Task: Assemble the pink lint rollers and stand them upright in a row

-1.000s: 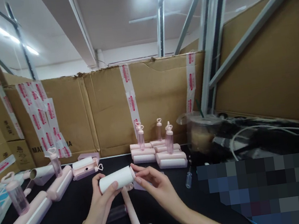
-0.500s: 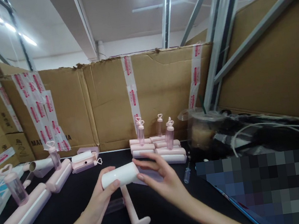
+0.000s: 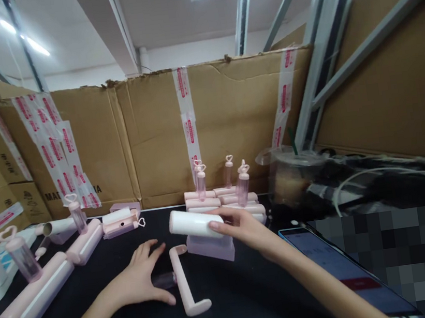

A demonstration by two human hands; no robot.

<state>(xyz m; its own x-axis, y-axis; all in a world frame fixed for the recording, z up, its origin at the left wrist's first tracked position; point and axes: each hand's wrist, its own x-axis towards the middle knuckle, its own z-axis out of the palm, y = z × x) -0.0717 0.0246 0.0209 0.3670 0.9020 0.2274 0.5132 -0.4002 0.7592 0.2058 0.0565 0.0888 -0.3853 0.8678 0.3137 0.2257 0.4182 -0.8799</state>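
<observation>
A white lint roller refill [image 3: 192, 225] is gripped at its right end in my right hand [image 3: 245, 227]. Below it lies a translucent lilac cover [image 3: 213, 247] on the black table. My left hand [image 3: 144, 277] holds nothing, its thumb and fingers spread around a clear handle [image 3: 165, 281]; whether they touch it I cannot tell. That handle joins a pink U-shaped roller frame [image 3: 184, 282], which lies bare in front of me.
Pink lint rollers with upright clear handles stand at the left [image 3: 38, 291] and back centre [image 3: 221, 200]. Another roller [image 3: 121, 222] lies at back left. A phone [image 3: 352, 271], a lidded drink cup [image 3: 289, 177] and cables [image 3: 372, 179] occupy the right. Cardboard [image 3: 154, 135] walls the back.
My left hand has let go of the refill and moved down to the frame's handle. My right hand now holds the refill alone, shifted to the right and up.
</observation>
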